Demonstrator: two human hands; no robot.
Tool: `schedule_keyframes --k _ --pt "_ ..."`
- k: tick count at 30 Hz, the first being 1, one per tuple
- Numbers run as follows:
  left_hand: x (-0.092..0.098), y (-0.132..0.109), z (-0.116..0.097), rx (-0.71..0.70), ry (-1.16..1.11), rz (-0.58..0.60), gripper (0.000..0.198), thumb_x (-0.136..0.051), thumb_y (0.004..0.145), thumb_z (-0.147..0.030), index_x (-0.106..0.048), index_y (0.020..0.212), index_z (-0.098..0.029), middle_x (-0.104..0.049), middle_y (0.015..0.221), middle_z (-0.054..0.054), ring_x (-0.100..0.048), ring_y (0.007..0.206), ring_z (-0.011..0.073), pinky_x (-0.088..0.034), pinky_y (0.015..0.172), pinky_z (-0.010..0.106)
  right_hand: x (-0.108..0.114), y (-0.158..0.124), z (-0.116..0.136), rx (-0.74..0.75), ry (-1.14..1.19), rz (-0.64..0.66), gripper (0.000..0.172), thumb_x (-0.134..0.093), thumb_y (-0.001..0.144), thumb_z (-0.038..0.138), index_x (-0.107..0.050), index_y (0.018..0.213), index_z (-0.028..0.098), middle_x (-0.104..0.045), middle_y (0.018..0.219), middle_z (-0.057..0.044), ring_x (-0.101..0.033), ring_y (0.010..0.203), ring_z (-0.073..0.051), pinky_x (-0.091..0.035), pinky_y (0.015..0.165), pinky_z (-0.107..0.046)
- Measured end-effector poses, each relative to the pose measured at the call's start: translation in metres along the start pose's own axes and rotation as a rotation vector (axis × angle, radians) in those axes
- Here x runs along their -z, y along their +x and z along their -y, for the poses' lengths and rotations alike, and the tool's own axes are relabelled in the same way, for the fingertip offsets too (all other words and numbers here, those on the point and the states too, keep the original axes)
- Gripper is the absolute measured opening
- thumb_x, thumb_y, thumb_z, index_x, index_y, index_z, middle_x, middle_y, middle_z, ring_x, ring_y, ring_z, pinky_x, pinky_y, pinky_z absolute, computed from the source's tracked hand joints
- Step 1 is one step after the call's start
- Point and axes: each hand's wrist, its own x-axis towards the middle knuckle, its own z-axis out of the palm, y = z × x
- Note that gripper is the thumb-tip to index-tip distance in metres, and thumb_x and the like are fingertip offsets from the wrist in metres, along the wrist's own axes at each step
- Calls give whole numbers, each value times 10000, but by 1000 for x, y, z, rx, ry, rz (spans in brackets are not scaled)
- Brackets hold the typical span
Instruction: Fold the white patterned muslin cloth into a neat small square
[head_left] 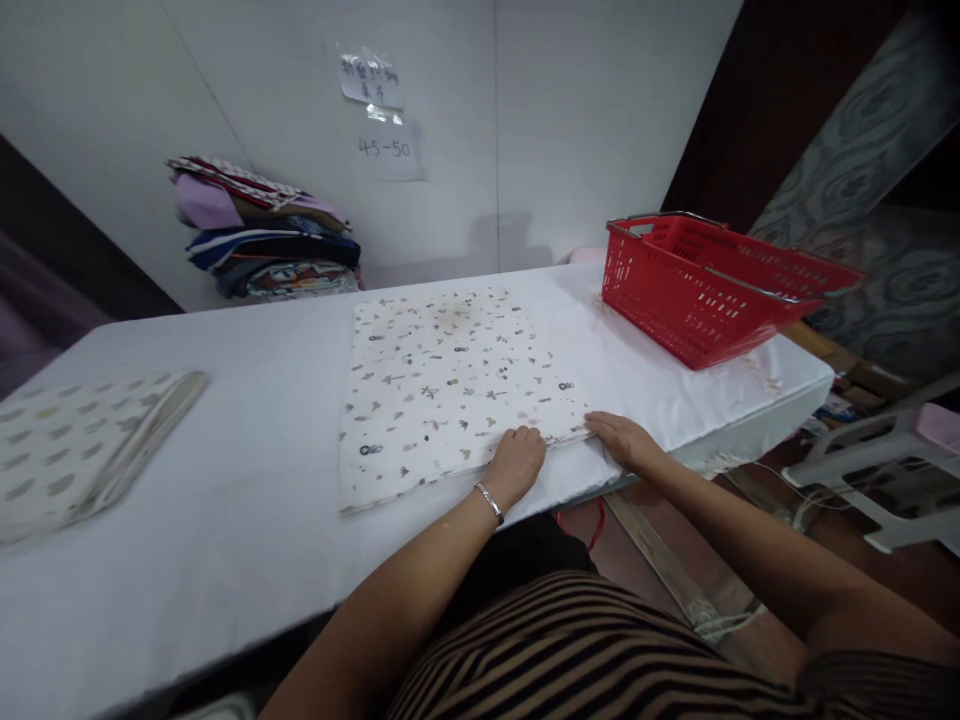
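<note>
A white cloth (pixel 450 390) with small grey and brown prints lies folded flat on the white-covered table, a faint yellowish stain near its far edge. My left hand (pixel 517 462), with a silver bracelet at the wrist, has its fingers curled together on the cloth's near edge. At the near right corner, my right hand (pixel 622 440) touches the cloth with fingers stretched out together. The undersides of both hands are hidden. Off to the left lies a second folded cloth (pixel 75 440) with grey leaf-like marks.
A red plastic basket (pixel 675 300) with metal handles stands at the table's right end. Folded textiles (pixel 262 230) are piled behind the table at the back left. Handwritten paper signs (pixel 390 150) hang on the wall. A white plastic stool (pixel 877 470) stands right of the table (pixel 255 560).
</note>
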Motion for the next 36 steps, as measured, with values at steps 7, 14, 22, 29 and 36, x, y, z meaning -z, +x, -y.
schedule_keyframes --k 7,14,22,29,36 --pt "-2 -5 -9 3 -4 -10 143 -437 898 -136 -576 930 -123 -574 936 88 -494 914 208 -363 729 328 8 -3 17 17 -79 34 461 -346 845 74 -546 1252 155 -546 1305 -128 -467 1242 -274 -454 922 -466" --pt "-4 -10 -11 38 -1 -79 175 -400 918 -167 -572 930 -134 -564 961 84 -495 939 204 -358 712 324 -19 10 57 168 75 8 502 -360 927 321 -341 1415 208 -464 1390 -107 -398 1300 -242 -387 1000 -454" --pt "-1 -39 7 94 39 -79 175 -390 906 -135 -551 975 -136 -564 978 92 -492 930 206 -347 724 332 -30 2 51 161 93 26 530 -328 936 427 -304 1433 245 -422 1424 -81 -408 1293 -244 -389 1000 -458" --pt "16 -122 51 327 48 -28 165 -420 907 -154 -540 1020 -158 -580 1007 62 -491 963 191 -359 805 327 -31 1 52 145 128 14 561 -343 915 441 -276 1448 277 -419 1427 -65 -419 1282 -269 -400 989 -486" --pt "39 -220 85 768 -28 -123 317 -465 837 -103 -560 1122 -203 -590 1133 66 -495 1082 188 -375 924 342 -33 2 51 167 130 -3 604 -365 900 443 -232 1468 285 -459 1387 -118 -447 1251 -313 -400 962 -505"
